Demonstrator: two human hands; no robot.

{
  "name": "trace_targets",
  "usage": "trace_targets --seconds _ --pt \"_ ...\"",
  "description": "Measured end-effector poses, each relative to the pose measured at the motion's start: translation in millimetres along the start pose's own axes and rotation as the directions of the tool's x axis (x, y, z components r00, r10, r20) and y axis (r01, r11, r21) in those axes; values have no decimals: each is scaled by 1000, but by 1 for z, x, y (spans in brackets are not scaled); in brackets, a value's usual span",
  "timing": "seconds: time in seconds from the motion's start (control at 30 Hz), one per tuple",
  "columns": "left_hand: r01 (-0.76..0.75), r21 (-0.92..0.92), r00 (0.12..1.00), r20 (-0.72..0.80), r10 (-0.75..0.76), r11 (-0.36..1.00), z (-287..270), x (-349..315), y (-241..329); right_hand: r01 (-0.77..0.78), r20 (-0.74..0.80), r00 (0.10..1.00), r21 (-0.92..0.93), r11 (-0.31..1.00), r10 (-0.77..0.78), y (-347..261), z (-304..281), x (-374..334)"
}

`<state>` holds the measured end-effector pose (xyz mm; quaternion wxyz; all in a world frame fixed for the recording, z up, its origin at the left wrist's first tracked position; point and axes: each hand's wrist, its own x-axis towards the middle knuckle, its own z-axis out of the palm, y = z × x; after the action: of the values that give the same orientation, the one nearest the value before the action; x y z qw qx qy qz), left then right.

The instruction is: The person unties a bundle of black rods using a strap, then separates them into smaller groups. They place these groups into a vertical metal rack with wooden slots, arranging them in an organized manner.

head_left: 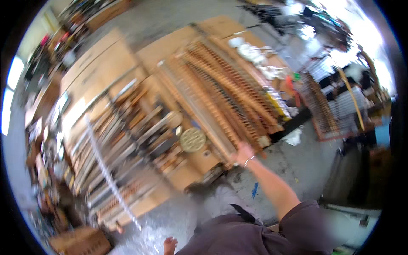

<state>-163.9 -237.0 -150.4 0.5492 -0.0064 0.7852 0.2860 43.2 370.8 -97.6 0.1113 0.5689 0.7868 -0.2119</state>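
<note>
My right hand [244,154] reaches out to the near end of a bundle of long brown strips, its fingers closed at the end of a long ridged strip [221,121]; blur hides the exact grip. Beside it lies a smooth, paler long strip [195,110]. More ridged strips [238,85] lie side by side to the right, over brown cardboard. Low in the picture, my left hand [170,244] hangs with loosely bent fingers, and nothing shows in it. A round, pale yellow-green disc [193,140] lies left of the bundle.
Shorter bars and blocks [127,136] cover the cardboard [102,63] on the left. A white strap-like line [104,163] crosses there. At right stand a wire mesh rack [335,102] and a black beam [291,125]. A cardboard box [80,241] sits lower left.
</note>
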Motion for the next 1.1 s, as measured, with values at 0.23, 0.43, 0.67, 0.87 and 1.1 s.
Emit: trace_targets --seconds 0.23,0.43,0.67,0.87,1.1 --pt "-118 298 958 284 29 947 66 100 135 -359 273 916 227 905 295 223 76 -190" --pt "-275 404 920 375 116 872 49 142 210 -617 20 191 780 104 981 311 201 -413" --pt "-332 544 889 454 63 771 46 156 225 -687 619 141 623 -374 772 140 367 -612" --pt "-408 653 871 487 58 639 36 157 226 -349 690 191 713 -608 698 78 356 -591" --pt "-575 529 671 741 -10 624 146 188 263 -89 462 210 887 -454 862 176 357 -603"
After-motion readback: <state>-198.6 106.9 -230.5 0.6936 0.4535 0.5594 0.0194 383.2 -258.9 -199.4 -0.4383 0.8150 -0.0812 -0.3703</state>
